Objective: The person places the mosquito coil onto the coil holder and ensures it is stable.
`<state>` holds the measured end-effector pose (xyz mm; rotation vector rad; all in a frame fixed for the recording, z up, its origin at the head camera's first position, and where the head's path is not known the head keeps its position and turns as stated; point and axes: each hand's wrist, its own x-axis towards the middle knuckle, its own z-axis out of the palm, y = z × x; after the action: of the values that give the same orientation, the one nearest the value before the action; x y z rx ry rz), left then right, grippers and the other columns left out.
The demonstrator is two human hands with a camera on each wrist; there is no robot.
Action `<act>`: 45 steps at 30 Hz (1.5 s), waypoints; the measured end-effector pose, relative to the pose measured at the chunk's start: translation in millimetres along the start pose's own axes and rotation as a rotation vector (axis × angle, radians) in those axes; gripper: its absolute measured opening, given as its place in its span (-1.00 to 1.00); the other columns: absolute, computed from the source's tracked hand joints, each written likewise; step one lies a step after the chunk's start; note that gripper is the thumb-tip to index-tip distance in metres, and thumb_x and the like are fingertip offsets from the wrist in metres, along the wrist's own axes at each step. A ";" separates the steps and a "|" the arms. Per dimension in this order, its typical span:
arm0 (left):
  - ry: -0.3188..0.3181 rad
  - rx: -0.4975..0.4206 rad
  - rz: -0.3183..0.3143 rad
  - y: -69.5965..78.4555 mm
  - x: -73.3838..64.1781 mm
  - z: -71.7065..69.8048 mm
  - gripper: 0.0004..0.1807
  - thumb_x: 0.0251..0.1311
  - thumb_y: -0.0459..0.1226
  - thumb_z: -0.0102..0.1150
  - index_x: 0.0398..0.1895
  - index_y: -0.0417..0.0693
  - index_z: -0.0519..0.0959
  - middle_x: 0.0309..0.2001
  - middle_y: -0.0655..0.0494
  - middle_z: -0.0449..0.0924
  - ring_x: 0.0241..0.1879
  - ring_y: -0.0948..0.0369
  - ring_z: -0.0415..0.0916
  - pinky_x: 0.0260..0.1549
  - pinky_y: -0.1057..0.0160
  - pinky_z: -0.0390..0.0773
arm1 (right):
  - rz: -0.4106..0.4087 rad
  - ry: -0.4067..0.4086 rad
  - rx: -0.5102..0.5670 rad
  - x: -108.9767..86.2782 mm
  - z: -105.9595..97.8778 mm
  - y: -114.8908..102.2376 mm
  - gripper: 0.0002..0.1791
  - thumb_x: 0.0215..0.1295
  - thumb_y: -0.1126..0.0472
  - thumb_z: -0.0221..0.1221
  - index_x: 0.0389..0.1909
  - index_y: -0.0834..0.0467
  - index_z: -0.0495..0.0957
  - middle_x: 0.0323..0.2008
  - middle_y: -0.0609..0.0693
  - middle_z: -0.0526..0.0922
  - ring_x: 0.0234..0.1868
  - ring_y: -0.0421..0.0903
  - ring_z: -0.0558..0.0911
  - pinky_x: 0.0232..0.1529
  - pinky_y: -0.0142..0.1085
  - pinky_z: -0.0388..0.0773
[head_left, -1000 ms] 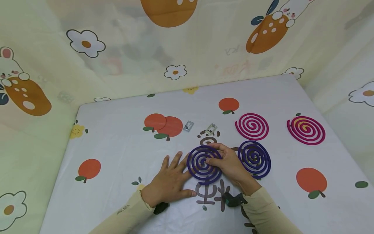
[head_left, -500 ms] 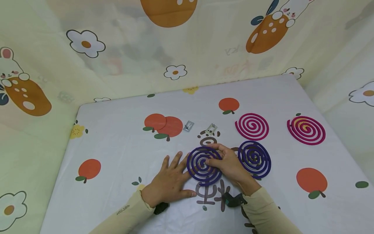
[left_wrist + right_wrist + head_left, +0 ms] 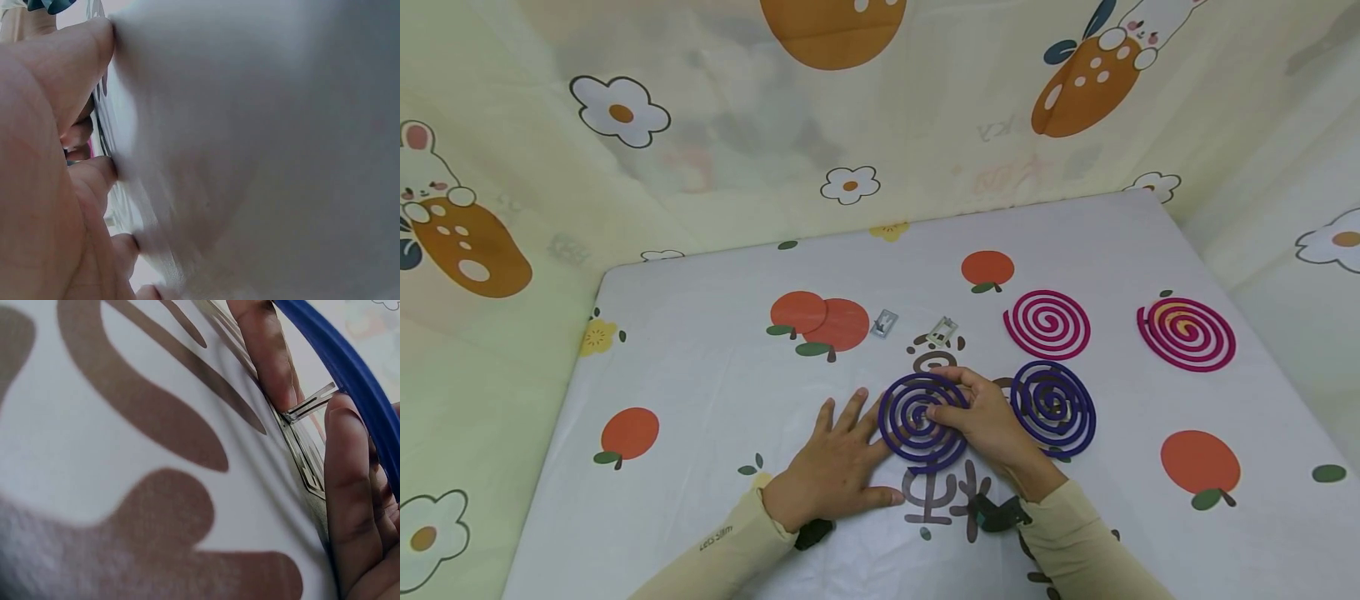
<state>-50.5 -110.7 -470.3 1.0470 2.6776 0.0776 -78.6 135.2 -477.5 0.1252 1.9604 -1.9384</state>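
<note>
In the head view my right hand [image 3: 992, 421] holds a dark blue mosquito coil [image 3: 891, 429] near its centre, thumb on top. The right wrist view shows this coil [image 3: 350, 356] raised off the table, tilted, above a thin metal coil stand [image 3: 306, 456]. The stand's upright prong [image 3: 315, 403] reaches the coil's underside; whether it is fixed there I cannot tell. My left hand [image 3: 835, 471] lies on the cloth with fingers spread, some fingertips hidden beneath the coil. A fingertip [image 3: 269, 362] presses at the stand's base.
Another blue coil [image 3: 1054, 408] lies just right of my right hand. Two magenta coils, one nearer [image 3: 1047, 325] and one farther right [image 3: 1187, 335], lie behind. Two small metal stands, one left [image 3: 884, 323] and one right [image 3: 942, 331], rest on the printed tablecloth [image 3: 715, 350].
The held coil dips slightly, then rises and shifts a little left with small movements of my right hand. My left hand stays in place.
</note>
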 end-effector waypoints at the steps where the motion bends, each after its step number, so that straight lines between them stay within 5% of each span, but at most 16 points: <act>1: 0.000 0.000 0.000 0.0 0.0 0.0 0.01 0.26 0.48 -0.01 0.69 0.33 0.07 0.71 0.01 -0.15 0.65 -0.23 -0.23 0.43 -0.48 0.02 | 0.001 0.002 0.001 0.0 0.2 -0.1 -0.37 0.30 0.44 0.33 0.39 0.29 0.41 0.19 0.34 0.64 0.10 -0.01 0.71 0.00 -0.42 0.65; 45: 0.000 0.030 -0.013 2.5 0.9 -1.3 0.00 0.27 0.48 -0.04 0.69 0.32 0.07 0.70 0.00 -0.13 0.65 -0.21 -0.21 0.43 -0.47 0.04 | 0.018 0.048 -0.099 1.1 3.3 1.7 -0.39 0.30 0.35 0.35 0.37 0.16 0.45 0.22 0.23 0.64 0.21 0.06 0.66 0.09 -0.41 0.61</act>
<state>-49.8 -108.2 -468.9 1.0385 2.6929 0.0346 -78.5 131.8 -479.4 0.1628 2.0741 -1.8398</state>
